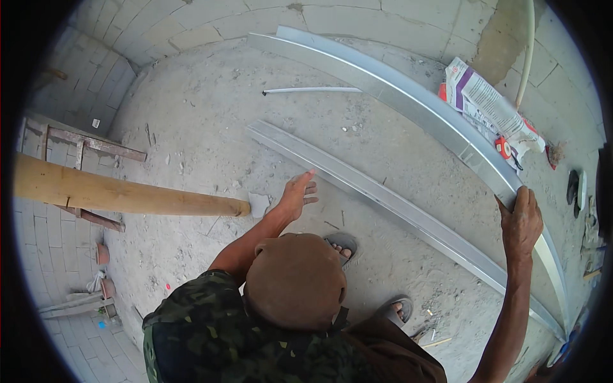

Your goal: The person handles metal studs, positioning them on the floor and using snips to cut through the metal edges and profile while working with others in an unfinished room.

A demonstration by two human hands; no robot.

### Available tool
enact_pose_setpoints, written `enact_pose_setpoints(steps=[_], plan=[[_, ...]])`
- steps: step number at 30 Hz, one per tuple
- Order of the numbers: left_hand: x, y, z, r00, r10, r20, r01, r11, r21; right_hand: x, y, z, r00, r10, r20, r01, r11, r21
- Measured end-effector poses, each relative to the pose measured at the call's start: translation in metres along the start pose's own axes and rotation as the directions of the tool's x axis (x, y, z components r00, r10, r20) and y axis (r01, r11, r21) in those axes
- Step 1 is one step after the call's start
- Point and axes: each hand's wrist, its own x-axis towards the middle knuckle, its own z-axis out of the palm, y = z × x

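My right hand (pixel 520 217) grips a long galvanized metal channel (pixel 408 86), its fingers over the edge near the channel's right part. The channel stretches to the back wall, bowed by the lens. A second channel (pixel 383 207) lies diagonally on the dusty floor, parallel in front of it. My left hand (pixel 300 191) is open, fingers spread, beside that lower channel's near edge; I cannot tell if a fingertip touches it. A brown cap (pixel 294 277) and camouflage clothing (pixel 204 325) fill the lower middle, with a sandaled foot (pixel 340 249) just right of the cap.
A wooden pole (pixel 128 191) reaches in from the left past a rusty frame (pixel 112 143). Block walls (pixel 179 22) surround the floor. A thin white strip (pixel 313 90) lies behind the channels. A white-purple sack (pixel 485 102) and red tape measure (pixel 503 148) are at the right.
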Motion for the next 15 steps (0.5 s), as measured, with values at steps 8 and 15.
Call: enact_pose_setpoints(steps=[8,15], plan=[[0.001,-0.02,-0.007,0.993,-0.05,0.11,0.066,0.988,-0.143,-0.103,-0.06,0.098,0.967,-0.091,0.236,0.062,0.99,0.127],[0.02,-0.01,0.015,0.992,-0.065,0.111,0.079,0.989,-0.126,-0.086,-0.047,0.09,0.981,-0.035,0.193,0.01,0.992,0.129]])
